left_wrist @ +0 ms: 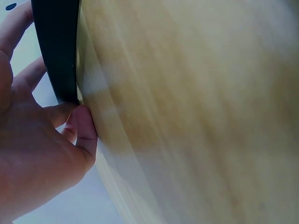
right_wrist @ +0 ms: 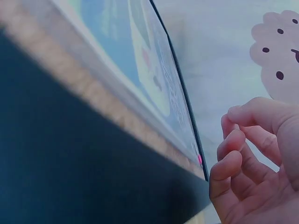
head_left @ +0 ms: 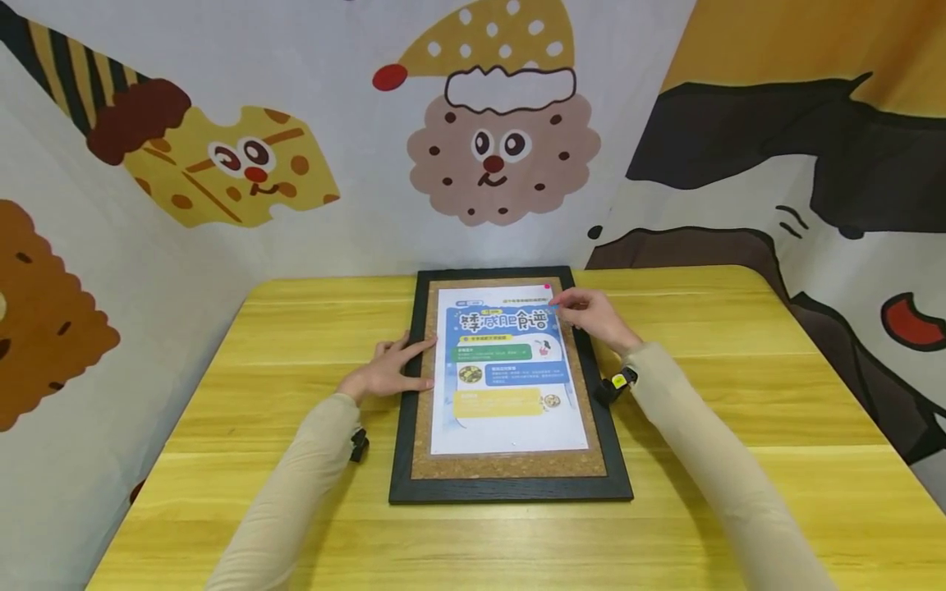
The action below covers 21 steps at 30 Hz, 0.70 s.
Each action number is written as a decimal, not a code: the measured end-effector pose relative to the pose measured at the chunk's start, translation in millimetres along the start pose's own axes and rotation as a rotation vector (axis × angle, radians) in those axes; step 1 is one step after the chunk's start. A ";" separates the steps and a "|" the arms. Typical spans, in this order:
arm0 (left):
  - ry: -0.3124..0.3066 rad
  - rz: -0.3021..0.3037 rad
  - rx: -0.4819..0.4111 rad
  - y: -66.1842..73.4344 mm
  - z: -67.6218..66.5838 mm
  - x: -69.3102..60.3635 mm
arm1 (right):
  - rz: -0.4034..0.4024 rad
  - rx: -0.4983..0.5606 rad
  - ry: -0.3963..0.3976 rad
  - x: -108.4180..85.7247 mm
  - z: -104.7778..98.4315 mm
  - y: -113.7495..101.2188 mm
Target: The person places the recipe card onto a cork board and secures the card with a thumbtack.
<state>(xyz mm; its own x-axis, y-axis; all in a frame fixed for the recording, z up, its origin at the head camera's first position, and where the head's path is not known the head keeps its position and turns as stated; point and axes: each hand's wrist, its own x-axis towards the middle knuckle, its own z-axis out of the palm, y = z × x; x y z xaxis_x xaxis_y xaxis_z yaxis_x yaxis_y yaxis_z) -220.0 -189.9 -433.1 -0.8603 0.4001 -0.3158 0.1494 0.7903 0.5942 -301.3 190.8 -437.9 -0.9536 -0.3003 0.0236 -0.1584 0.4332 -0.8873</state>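
Observation:
A printed poster [head_left: 510, 427] lies on a cork board [head_left: 510, 468] with a black frame [head_left: 510, 490]. In its top right corner is a pink pin [head_left: 547, 286], also visible in the right wrist view as a pink pin head [right_wrist: 200, 159]. My left hand [head_left: 384, 367] rests on the left side of the frame, fingers spread over the edge; its thumb touches the frame's side. Close to the pin, my right hand [head_left: 591, 314] pinches a small red thing at its fingertips, too small to identify. In the right wrist view the fingers [right_wrist: 236, 140] are curled and hide it.
The board lies on a yellow wooden table [head_left: 296, 345], its far end near a cloth backdrop [head_left: 355, 246] with cartoon prints. A black wrist strap [head_left: 617, 383] is on the right wrist, beside the frame.

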 end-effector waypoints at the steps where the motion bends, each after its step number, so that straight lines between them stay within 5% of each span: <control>1: 0.000 -0.001 -0.002 0.2 0.0 0.1 | 0.001 0.006 0.003 2.4 1.2 -0.5; 21: 0.001 0.001 -0.003 -0.6 0.1 0.6 | 0.040 -0.072 0.022 47.5 22.8 -17.2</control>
<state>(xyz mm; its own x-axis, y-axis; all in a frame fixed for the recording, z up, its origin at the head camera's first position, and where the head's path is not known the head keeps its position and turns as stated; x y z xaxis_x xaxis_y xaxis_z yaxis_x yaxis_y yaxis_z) -220.5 -190.0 -433.7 -0.8608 0.4004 -0.3143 0.1487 0.7883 0.5970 -338.0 149.7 -432.0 -0.9647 -0.2632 -0.0006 -0.1372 0.5045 -0.8525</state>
